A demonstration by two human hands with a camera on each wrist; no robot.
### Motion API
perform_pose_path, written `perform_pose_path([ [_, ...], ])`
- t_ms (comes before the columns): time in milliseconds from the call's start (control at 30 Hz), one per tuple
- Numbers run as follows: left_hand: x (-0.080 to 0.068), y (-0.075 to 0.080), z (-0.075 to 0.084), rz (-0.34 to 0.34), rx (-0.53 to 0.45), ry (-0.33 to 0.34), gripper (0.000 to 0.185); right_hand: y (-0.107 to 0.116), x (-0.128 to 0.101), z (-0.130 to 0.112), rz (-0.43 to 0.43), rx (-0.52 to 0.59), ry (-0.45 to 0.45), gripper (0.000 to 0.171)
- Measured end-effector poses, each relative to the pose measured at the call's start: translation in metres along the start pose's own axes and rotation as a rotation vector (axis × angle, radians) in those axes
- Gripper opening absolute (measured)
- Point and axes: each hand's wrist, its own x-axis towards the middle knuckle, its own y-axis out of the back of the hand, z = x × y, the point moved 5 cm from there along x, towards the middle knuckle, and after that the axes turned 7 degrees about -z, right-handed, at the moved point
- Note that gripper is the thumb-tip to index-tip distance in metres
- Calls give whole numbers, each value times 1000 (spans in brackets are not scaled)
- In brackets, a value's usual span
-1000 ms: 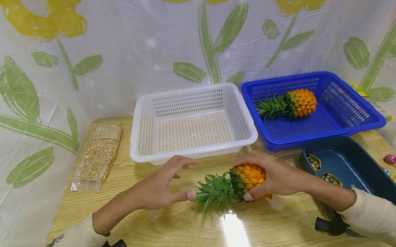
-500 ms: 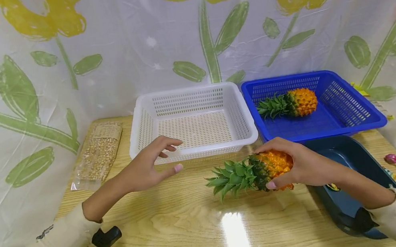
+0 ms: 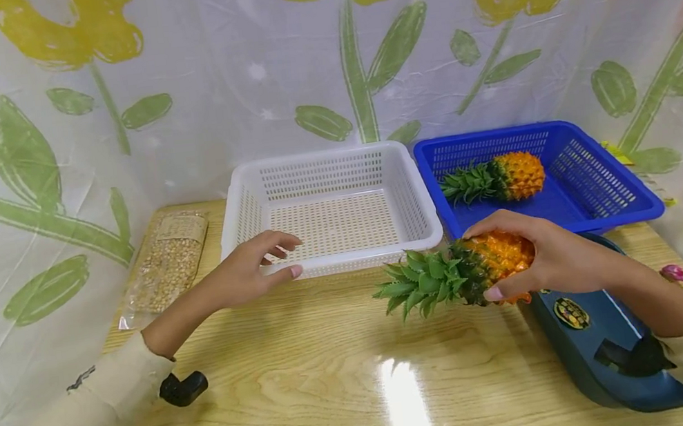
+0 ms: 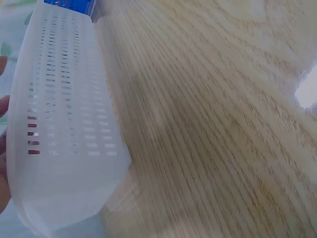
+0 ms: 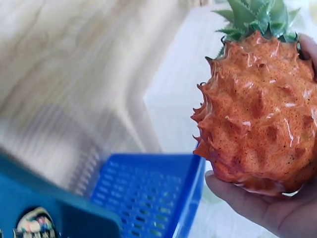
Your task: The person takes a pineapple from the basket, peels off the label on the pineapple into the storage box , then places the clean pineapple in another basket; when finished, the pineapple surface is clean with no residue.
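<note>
My right hand grips a small orange pineapple round its body, its green crown pointing left. It is held above the table, in front of the blue basket and beside the dark teal tray. The right wrist view shows the spiky orange fruit close up, with fingers and thumb round its lower right side. My left hand is over the front left rim of the white basket, fingers loosely bent and holding nothing. Only its fingertips show at the edge of the left wrist view.
A second pineapple lies in the blue basket at the back right. The dark teal tray is under my right forearm. A bag of dried kernels lies at left. A pink lollipop is at far right.
My right hand has carried the pineapple up and to the right, from the table's middle towards the blue basket. My left hand has moved back and left to the white basket's rim.
</note>
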Motion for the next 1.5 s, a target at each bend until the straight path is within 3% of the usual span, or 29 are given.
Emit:
perform_pose_path([
  [367,7,-3,-5,-63,46,26,50,36,0,4,65,-95,-40,71],
  [733,9,-3,-6,-122,69,37,27,69,4,21,159,-183,-159,69],
  [1033,9,-4,-5,-152,64,72,27,88,5,35,139,-225,-171,65],
  [1500,10,-5,-6,-156,62,65,23,125,2,54,120,-230,-216,62],
])
